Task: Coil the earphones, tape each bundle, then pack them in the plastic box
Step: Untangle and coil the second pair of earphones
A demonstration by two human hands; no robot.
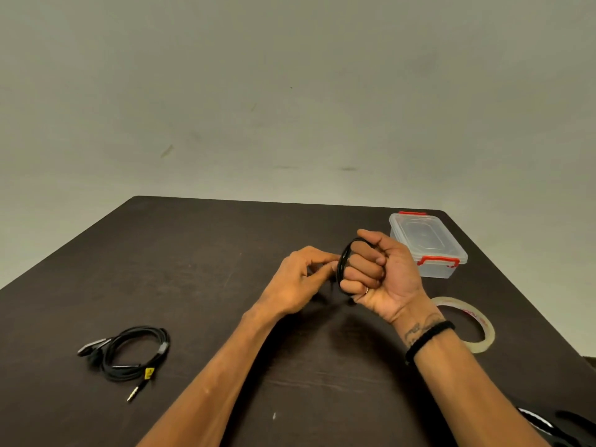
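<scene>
Item one: the table [225, 253], dark brown with a wood grain, set against a plain pale wall [290, 91]. We look down on it from above our own forearms.

Item two: our right hand [380, 272], raised over the middle of the table, palm toward us. Its fingers are curled, and a black cord [344, 257] is wound in loops around them; the thumb presses on the top of the loops. A ring shows on one finger, and a black band [429, 337] sits on the wrist beside a tattoo.

Item three: our left hand [303, 279], just left of the right. Its thumb and forefinger pinch the cord at the left edge of the loops; the other fingers are loosely bent.

Item four: a second set of earphones [135, 353], black, lying coiled on the near left of the table, well apart from the hands. A band crosses the coil on its right side, the plug with a yellow tag points toward us, and the earpieces lie at the left.

Item five: the box [425, 246], clear plastic with red clasps and its lid on, at the far right corner, behind the right hand.

Item six: the tape [483, 324], a clear roll lying flat on the right, nearer than the box and partly hidden by the right wrist.
</scene>
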